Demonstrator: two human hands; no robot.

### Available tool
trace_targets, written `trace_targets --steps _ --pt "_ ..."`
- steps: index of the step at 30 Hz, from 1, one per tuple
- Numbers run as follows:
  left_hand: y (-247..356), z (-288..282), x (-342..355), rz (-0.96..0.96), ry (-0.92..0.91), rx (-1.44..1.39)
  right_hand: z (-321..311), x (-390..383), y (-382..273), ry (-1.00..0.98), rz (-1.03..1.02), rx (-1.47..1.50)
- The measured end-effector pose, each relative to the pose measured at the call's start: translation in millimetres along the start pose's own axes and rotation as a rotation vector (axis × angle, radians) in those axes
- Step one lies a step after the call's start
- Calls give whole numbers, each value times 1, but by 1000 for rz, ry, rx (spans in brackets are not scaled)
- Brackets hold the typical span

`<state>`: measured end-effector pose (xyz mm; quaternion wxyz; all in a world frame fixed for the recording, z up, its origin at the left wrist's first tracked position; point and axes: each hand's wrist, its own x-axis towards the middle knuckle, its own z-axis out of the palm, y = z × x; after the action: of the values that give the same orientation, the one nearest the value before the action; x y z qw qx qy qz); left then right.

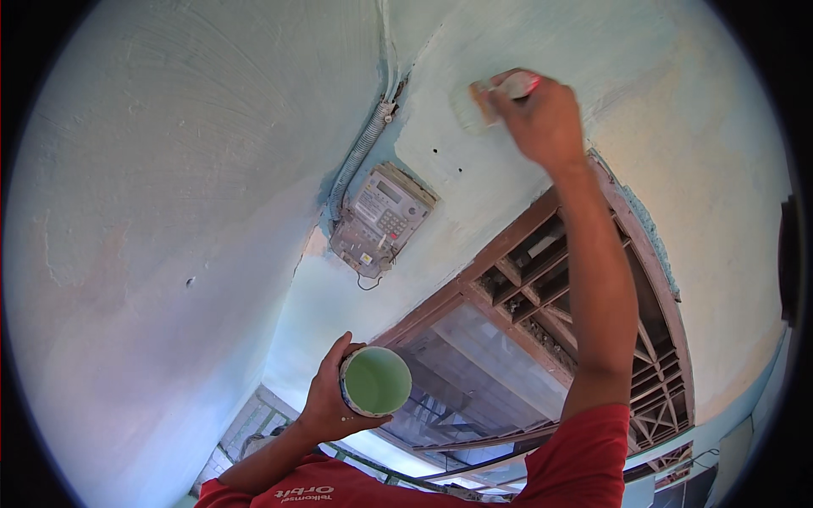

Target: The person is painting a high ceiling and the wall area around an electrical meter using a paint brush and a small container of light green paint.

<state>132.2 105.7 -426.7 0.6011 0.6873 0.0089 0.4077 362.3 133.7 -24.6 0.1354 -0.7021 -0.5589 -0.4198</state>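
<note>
My right hand (546, 123) is raised high against the pale green wall (474, 51), its fingers closed around a paintbrush (484, 103). The bristles point left and touch or nearly touch the wall; motion blurs them. Lower down, my left hand (326, 402) wraps round a round paint container (408, 378) from its left side and underneath. Light green paint (376, 383) shows inside it. Paint spots mark that hand's fingers.
An electricity meter (385, 216) with a keypad hangs on the wall, fed by a corrugated conduit (362, 152). A loose wire dangles below it. Right of it, a brown wooden window frame (500, 245) with a lattice vent (542, 271) spans the wall.
</note>
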Motion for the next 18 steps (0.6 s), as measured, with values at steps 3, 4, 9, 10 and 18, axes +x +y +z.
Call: trace_targets --steps 3,4,9,10,18 --pt "-1 -1 -1 -23 -3 7 -40 25 13 202 -52 -212" --pt "-2 -1 0 -32 -13 26 -48 30 14 192 -65 -206" --pt "-3 -3 2 11 -47 60 -16 14 0 339 -348 -543" --pt "-3 -4 3 -8 -58 67 5 6 -5 232 -377 -604" --pt "2 -5 -4 -38 -1 19 80 -85 -48 27 -483 -246"
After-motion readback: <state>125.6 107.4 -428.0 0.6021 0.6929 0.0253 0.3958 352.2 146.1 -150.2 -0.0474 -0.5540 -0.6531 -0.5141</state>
